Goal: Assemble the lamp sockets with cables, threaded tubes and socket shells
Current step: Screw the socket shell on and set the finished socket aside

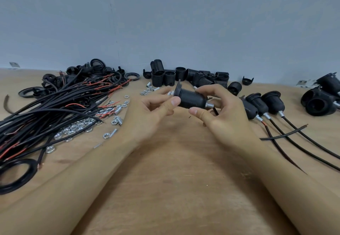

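I am holding a black lamp socket in the air between both hands, over the middle of the wooden surface. My left hand is gripping the flanged end, thumb pressing its side, fingers curling behind. My right hand is closing its grip round the narrow end, where a silver threaded tube is sticking out and a thin black cable is trailing down.

I am judging the socket to be light, rigid plastic, its ribbed threads giving good purchase; the smooth tube looks more slippery, so the body is the better place to hold. The cable should bend freely.

Toward the right edge, three finished sockets are lying side by side with cables running toward me. Along the far edge, loose socket shells are sitting in a cluster. Toward the left edge, a bundle of cables is sprawling beside scattered silver nuts.
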Demonstrator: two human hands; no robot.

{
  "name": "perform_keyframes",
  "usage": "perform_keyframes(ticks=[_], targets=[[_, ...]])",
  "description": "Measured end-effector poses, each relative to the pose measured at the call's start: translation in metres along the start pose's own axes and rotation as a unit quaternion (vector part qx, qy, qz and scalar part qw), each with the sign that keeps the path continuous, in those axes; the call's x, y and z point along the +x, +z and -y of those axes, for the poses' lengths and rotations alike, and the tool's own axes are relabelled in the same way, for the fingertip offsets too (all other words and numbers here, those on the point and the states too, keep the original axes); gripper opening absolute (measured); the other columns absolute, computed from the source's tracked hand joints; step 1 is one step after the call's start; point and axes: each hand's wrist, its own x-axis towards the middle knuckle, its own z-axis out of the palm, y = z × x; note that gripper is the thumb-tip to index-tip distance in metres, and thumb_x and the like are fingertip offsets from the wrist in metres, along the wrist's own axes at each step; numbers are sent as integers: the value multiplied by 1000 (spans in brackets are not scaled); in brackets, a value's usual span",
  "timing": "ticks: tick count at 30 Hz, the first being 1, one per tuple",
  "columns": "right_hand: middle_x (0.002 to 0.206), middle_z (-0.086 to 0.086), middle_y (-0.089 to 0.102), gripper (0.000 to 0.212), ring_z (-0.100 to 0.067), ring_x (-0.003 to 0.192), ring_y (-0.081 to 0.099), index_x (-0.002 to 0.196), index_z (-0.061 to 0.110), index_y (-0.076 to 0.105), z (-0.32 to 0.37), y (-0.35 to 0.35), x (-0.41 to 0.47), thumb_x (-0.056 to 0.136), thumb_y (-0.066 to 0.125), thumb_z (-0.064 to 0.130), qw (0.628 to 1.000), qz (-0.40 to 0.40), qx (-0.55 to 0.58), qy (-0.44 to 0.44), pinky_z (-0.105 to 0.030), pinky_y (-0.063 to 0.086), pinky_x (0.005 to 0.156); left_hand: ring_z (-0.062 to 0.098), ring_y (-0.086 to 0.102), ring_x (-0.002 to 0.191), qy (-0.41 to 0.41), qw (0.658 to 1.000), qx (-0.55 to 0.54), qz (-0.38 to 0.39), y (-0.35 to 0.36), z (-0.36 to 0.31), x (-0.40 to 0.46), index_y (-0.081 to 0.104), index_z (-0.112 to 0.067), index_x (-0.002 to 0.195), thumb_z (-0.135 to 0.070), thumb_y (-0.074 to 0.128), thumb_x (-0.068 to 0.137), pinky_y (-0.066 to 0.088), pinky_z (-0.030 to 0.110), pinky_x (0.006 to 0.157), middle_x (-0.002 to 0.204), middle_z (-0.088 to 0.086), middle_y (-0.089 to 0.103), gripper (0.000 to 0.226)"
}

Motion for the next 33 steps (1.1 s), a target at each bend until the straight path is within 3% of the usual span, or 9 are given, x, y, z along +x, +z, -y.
perform_keyframes(ticks=[3,7,10,17,22,26,28,30,33], targets=[[101,16,66,35,-13,92,67,103,32,65,0,-1,0,79,81,12,999,1,36,0,-50,56,65,3,69,85,3,999,38,10,-1,-2,-2,78,-31,86,-36,75,73,52,26,80,94,-10,76,14],[101,12,68,39,-14,95,67,105,27,66,-1,-5,2,77,81,5,998,29,55,-8,-49,56,74,24,74,93,-27,999,9,22,-7,-4,0,61,-32,113,-34,84,70,57,36,86,100,7,76,49],[103,8,67,42,-11,96,65,104,28,65,-1,-7,1,74,81,4,997,35,50,-44,-37,54,82,26,74,86,-25,997,7,69,-8,-7,-1,62,-36,121,-39,75,76,58,34,80,95,8,76,47],[108,6,63,42,-15,106,62,104,27,64,-1,-5,2,71,78,5,986,53,38,-155,-27,51,88,21,63,50,-92,993,-2,72,-11,-13,-3,76,-30,84,-85,68,53,52,26,53,69,14,71,64],[106,2,65,40,-17,104,63,102,24,68,0,-8,2,69,81,5,985,82,55,-138,-29,53,85,19,58,44,-138,986,14,88,-12,-15,-3,77,-26,73,-92,58,53,49,24,51,64,16,69,71],[95,4,71,34,-15,81,69,96,36,71,2,-14,4,68,83,19,991,86,99,-34,-28,57,70,23,70,72,-94,991,5,94,-13,-15,-3,72,-30,102,-60,76,70,56,31,64,80,11,73,44],[94,3,72,34,-16,76,70,96,35,72,0,-16,6,72,84,15,992,76,101,-21,-29,58,68,20,70,94,-53,992,18,113,-15,-15,-2,64,-29,120,-38,78,73,58,31,78,102,10,74,50],[94,4,73,33,-15,74,69,98,30,72,-1,-16,7,73,84,12,993,65,97,-15,-31,59,67,15,67,110,-21,992,26,118,-17,-16,-2,61,-26,125,-28,77,73,55,33,93,117,4,71,54],[94,4,72,32,-13,73,68,101,25,72,-4,-13,6,74,83,11,995,61,83,-2,-31,60,65,18,61,123,10,995,-5,99,-14,-21,-3,64,-17,120,-24,65,85,48,43,105,120,4,71,36]])
